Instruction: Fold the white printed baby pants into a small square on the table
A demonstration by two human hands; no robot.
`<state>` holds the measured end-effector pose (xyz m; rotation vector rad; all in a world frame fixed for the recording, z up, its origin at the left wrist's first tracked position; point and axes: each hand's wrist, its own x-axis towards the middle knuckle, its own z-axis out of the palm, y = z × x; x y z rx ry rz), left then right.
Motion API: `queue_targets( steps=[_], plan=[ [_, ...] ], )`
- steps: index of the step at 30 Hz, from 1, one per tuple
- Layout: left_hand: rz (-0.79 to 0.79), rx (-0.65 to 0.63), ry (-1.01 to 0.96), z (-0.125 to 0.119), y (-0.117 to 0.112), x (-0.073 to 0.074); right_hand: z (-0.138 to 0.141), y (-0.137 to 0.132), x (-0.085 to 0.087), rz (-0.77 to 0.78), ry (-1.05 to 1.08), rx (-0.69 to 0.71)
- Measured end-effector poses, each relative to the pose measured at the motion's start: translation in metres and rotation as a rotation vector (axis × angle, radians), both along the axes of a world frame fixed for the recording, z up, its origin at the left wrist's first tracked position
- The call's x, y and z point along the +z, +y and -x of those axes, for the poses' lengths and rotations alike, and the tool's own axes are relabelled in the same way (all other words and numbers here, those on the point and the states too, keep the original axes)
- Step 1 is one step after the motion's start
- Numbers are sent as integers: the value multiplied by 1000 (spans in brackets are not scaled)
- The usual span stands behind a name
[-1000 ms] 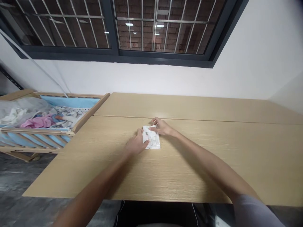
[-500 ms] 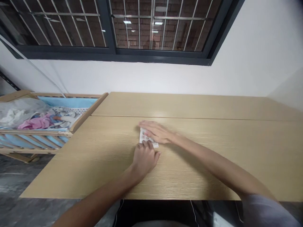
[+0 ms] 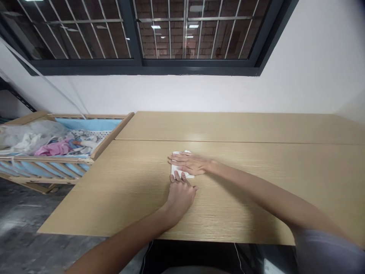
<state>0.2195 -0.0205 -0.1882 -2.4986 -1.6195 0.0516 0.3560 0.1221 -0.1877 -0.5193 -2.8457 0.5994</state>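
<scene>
white and flat, the packet (image 3: 175, 169) lies on the table (image 3: 285, 167) straight under the right hand (image 3: 189, 163), with its left and near edges showing past the palm and a little corner peeping out beyond the fingers. from where i stand, that right hand is laid out flat, palm down, its fingers stretched toward the left and lying close to one another. the left hand (image 3: 181, 192) is on the near side, knuckles up, its fingers spread and bent so the tips meet the packet's near edge, its thumb stuck out to the right; i can't tell how hard either one presses.

the packet looks thin and squarish, smooth against the pale wood-grain tabletop, which has a fine streaky texture, a soft sheen and one straight seam running across it past the hands. a greyish sleeve (image 3: 325, 247) covers the right upper arm.

off to the left is a cot (image 3: 113, 135) of light wood with slatted sides, a blue lining (image 3: 88, 123), crumpled pink cloth (image 3: 54, 148) and a filmy, see-through bag (image 3: 40, 133). behind, a plain white wall (image 3: 194, 93) carries a dark window frame (image 3: 171, 68), with slim metal bars (image 3: 171, 19) and brickwork beyond. the floor (image 3: 23, 220) is mottled grey.
</scene>
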Motion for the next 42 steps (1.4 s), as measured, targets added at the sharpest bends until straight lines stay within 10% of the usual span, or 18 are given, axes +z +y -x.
queue_targets(
  steps=[8, 18, 28, 34, 42],
  plan=[
    [79, 44, -70, 0, -2, 6, -7, 37, -7, 96, 93, -218],
    [113, 296, -180, 35, 32, 53, -16, 16, -9, -70, 227, -626],
    [231, 268, -204, 33, 68, 42, 6, -14, 0, 66, 312, -823],
    [195, 158, -342, 68, 26, 65, 30, -76, 35, 285, 438, -742],
    [503, 224, -755, 191, -100, 82, 91, -210, 46, 728, 599, -434]
  ],
)
